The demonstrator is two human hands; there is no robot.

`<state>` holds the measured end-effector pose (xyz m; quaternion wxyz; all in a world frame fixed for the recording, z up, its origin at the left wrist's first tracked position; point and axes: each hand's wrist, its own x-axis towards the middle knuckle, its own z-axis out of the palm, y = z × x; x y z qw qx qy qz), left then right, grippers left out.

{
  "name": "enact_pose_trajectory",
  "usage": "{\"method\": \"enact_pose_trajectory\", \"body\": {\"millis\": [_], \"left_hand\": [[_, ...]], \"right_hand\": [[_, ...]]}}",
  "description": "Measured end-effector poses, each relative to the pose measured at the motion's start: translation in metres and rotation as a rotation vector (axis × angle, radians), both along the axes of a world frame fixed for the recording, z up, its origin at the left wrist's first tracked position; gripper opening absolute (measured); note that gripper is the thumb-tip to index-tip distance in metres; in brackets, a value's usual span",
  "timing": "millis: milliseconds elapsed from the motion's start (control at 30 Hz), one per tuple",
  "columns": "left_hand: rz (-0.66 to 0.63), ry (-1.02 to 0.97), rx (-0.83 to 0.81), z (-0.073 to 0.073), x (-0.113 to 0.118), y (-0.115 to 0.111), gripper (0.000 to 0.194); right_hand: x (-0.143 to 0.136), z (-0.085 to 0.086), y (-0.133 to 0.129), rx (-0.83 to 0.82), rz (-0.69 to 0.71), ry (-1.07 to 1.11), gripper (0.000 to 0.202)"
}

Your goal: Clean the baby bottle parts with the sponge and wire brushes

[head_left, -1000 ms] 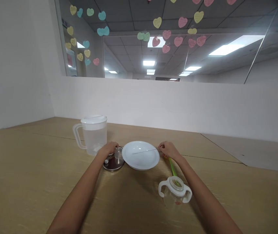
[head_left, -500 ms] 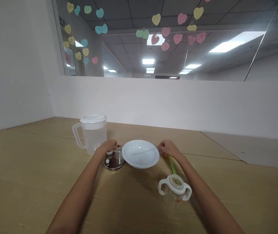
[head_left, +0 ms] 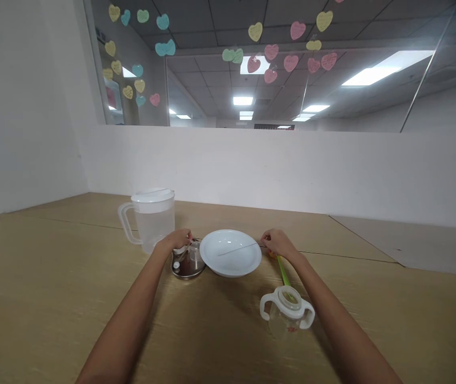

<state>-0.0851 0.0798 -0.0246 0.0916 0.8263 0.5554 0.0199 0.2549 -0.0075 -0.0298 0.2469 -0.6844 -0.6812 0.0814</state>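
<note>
A white bowl [head_left: 231, 266] stands on the table between my hands. My right hand [head_left: 278, 241] is closed in a pinch on a thin rod [head_left: 238, 249], whose far end reaches down into the bowl. Over a small metal tray [head_left: 186, 276] on the left, my left hand [head_left: 177, 239] is closed at the fingertips. A slender stick-like tool [head_left: 186, 250] seems to hang from them; its kind is too small to tell. The tray carries a small clear cup [head_left: 195, 252] and a little white cap-like piece [head_left: 176, 265].
A lidded clear plastic pitcher [head_left: 154, 221] stands behind my left hand. A two-handled clear cup [head_left: 287, 314] with a white rim is near my right forearm. Beside that forearm lies a green-handled utensil [head_left: 282, 271]. A white wall [head_left: 220, 165] rises behind the table.
The slender tool under my left hand shows more clearly over the tray, and the fingers have shifted slightly. My right hand and the rod stay almost where they were.
</note>
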Motion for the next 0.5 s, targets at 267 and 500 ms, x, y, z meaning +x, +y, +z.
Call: {"method": "enact_pose_trajectory", "body": {"millis": [267, 500], "left_hand": [[0.008, -0.013, -0.023, 0.006, 0.003, -0.006, 0.03], [0.032, -0.075, -0.017, 0.026, 0.001, -0.019, 0.023]], "right_hand": [[0.002, -0.002, 0.004, 0.029, 0.0, -0.011, 0.021], [0.003, 0.002, 0.005, 0.075, 0.006, -0.008, 0.019]]}}
